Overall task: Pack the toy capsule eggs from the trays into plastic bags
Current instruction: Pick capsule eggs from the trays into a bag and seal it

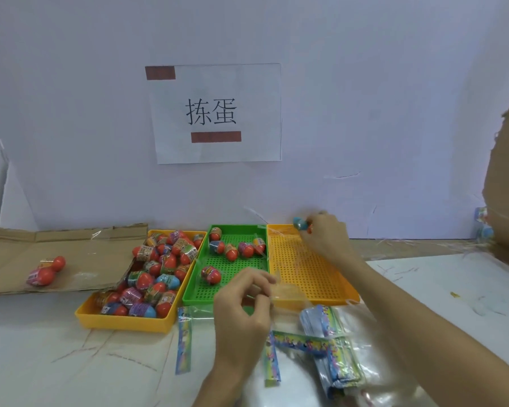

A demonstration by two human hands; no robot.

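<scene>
Trays on maybe-scuffed table, pale wall.

Red-blue capsule eggs heaped in yellow tray; few in green tray; printed bags stacked front-right.

The white counter carries a flattened cardboard sheet at the left. Next to it three trays sit side by side: a yellow tray heaped with capsule eggs, a green perforated tray holding a few, and an orange perforated tray. Nearer the person lie a stack of plastic bags and a loose bag.
</scene>
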